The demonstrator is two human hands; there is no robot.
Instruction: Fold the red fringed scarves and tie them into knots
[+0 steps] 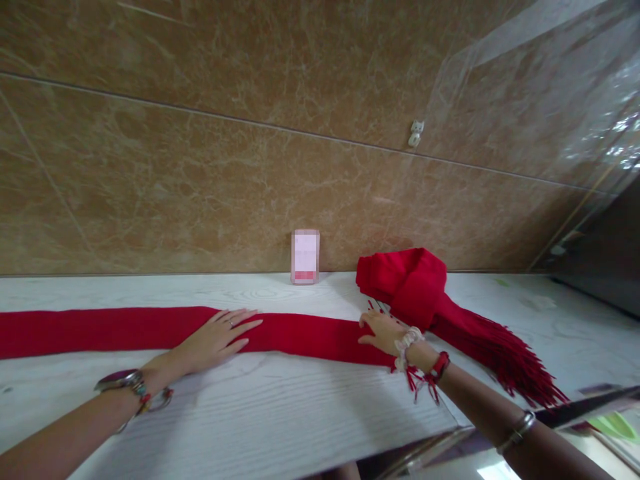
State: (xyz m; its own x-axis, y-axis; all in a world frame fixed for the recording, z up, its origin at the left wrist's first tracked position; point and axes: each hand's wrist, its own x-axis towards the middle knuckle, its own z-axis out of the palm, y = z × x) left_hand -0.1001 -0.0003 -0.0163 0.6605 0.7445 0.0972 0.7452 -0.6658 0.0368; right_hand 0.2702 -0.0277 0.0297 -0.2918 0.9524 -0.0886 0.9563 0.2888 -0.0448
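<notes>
A long red scarf (310, 337) lies stretched across the white wood-grain table, running off the left side of the view. Flat on its middle rests my left hand (220, 339), fingers spread, with a ring on one finger. My right hand (383, 331) lies over the scarf's right end, its fingers slightly bent and apart. Some of that end's fringe shows below my right wrist. Just behind my right hand sits a second red scarf (407, 280), folded and knotted into a bundle, its fringed tail stretching to the right.
A phone (305, 257) with a blurred screen leans against the brown marbled wall (225, 173). A small white cat-shaped hook (416, 133) is on the wall. The white table (240, 413) ends at a front edge at lower right. A dark object (600, 233) stands at far right.
</notes>
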